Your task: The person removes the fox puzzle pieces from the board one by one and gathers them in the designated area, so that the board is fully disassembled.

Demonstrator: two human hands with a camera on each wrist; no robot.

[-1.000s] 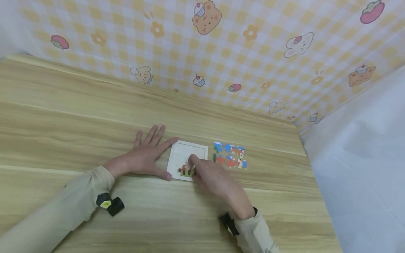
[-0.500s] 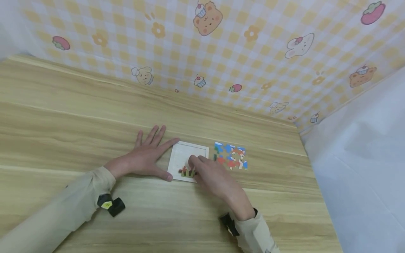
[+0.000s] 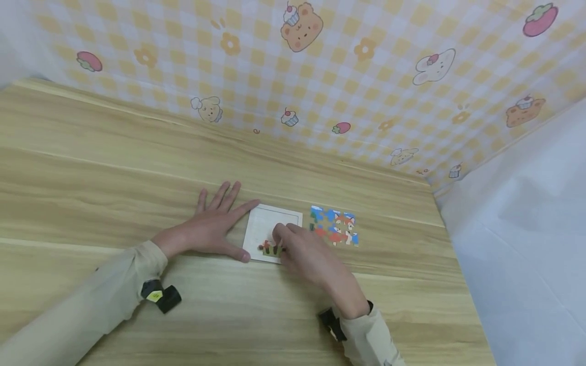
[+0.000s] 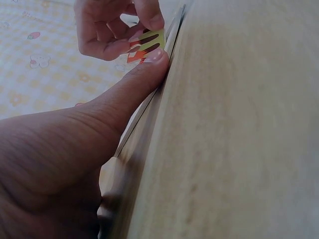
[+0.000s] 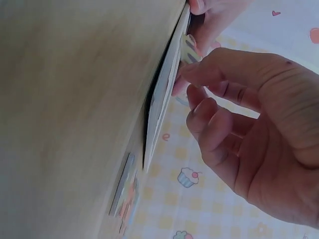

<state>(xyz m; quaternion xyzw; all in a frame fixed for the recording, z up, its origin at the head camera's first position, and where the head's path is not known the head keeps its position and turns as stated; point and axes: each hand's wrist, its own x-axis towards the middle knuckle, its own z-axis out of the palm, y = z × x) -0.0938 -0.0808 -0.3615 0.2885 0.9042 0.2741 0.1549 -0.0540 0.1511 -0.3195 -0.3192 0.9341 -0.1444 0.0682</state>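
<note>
In the head view, my right hand [image 3: 309, 254] pinches a jigsaw piece [image 3: 271, 248], orange and green with dark stripes, between thumb and index finger. The piece is tilted over the lower part of a white square puzzle tray [image 3: 263, 221]; the fingers hide its right end. My left hand [image 3: 208, 229] lies spread at the tray's left side, with index fingertip at the upper corner and thumb at the lower one. The left wrist view shows the striped jigsaw piece [image 4: 152, 41] beyond the left thumb. Curled right fingers hang above the tray [image 5: 162, 94] in the right wrist view.
Several loose jigsaw pieces [image 3: 339, 226], showing a fox and blue sky, lie grouped right of the tray on the wooden table [image 3: 220, 315]. A yellow checked cloth [image 3: 339, 86] hangs behind the table. White sheeting [image 3: 526, 239] stands at the right edge.
</note>
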